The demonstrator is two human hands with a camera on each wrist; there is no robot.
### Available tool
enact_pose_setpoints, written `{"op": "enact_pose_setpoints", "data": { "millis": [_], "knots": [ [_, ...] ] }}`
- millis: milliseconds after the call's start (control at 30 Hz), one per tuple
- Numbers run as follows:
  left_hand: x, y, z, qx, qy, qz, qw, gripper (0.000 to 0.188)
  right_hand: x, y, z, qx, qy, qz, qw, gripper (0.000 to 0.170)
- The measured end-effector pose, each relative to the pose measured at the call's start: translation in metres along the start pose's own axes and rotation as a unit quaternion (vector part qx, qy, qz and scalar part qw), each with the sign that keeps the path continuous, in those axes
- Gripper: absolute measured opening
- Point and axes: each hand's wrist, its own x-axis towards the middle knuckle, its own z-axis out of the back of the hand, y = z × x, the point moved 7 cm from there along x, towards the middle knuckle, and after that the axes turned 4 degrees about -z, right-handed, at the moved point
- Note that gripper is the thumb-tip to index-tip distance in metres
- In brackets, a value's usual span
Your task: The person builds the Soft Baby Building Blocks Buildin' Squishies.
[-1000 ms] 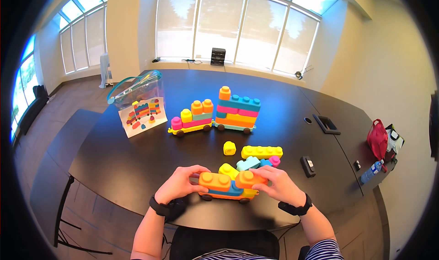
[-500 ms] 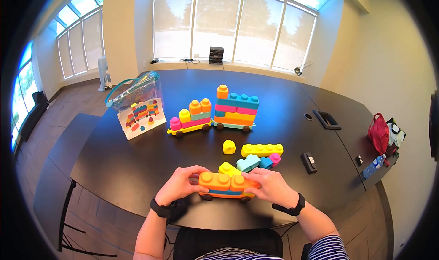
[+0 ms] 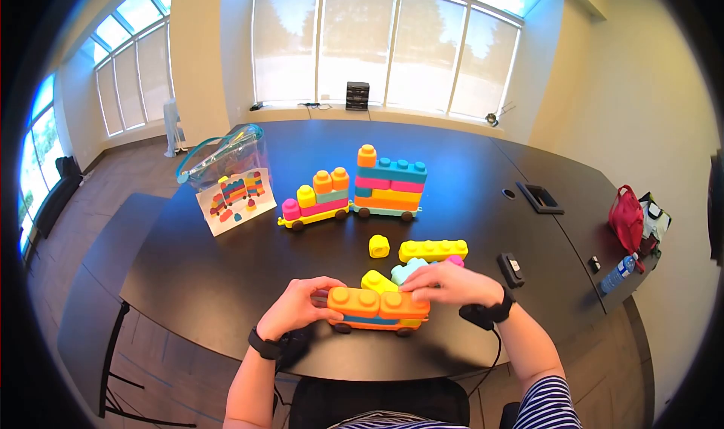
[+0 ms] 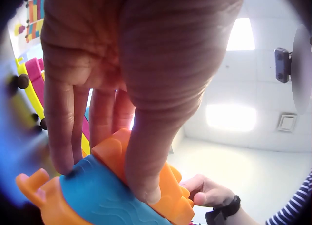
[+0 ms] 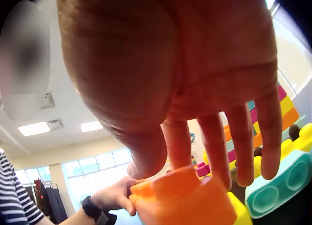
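My left hand [image 3: 296,307] holds the left end of a wheeled block car, with thumb and fingers on either side of an orange block [image 3: 353,301]. Beside that block, a second orange block [image 3: 398,304] sits on top at the right. Blue [image 4: 105,191] and yellow parts show beneath them, over an orange wheeled base [image 3: 377,324]. My right hand [image 3: 456,284] is over the right orange block, its fingers fairly straight; in the right wrist view the thumb and fingers are spread above an orange block [image 5: 190,200]. Whether they touch it, I cannot tell.
Behind the car lie a yellow block [image 3: 377,280], a light teal block [image 3: 407,270], a long yellow block [image 3: 433,250] and a small yellow block [image 3: 378,246]. Farther back stand two joined block cars [image 3: 389,191] and a clear bag [image 3: 234,165]. A black device [image 3: 510,270] lies right.
The right orange block came down beside the left one onto the car. My right hand has loosened its pinch and straightened its fingers over the block. My left hand stays on the car.
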Motion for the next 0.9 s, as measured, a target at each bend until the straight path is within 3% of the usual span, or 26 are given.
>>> {"op": "enact_pose_setpoints", "data": {
  "millis": [100,200,333,567,867,900],
  "knots": [
    [0.000,-0.002,-0.001,-0.003,0.000,0.002,1.000,0.051,0.018,-0.010,0.022,0.036,-0.056,-0.056,0.996,0.038],
    [-0.001,0.000,0.000,0.002,0.004,0.002,1.000,0.052,0.044,-0.029,0.008,-0.045,-0.057,0.027,0.997,0.041],
    [-0.001,-0.003,0.000,0.005,0.009,0.004,1.000,0.052,0.069,-0.028,-0.014,-0.103,0.000,0.017,0.995,0.049],
    [0.000,0.000,-0.001,-0.009,0.012,0.000,1.000,0.051,0.084,-0.031,-0.022,-0.154,0.035,-0.087,0.984,0.055],
    [0.001,0.001,-0.002,-0.005,0.006,-0.004,1.000,0.051,0.090,-0.025,-0.026,-0.176,0.054,-0.106,0.977,0.064],
    [0.001,0.000,-0.002,-0.007,0.002,-0.004,1.000,0.050,0.090,-0.024,-0.018,-0.157,0.016,-0.109,0.981,0.065]
  ]
}}
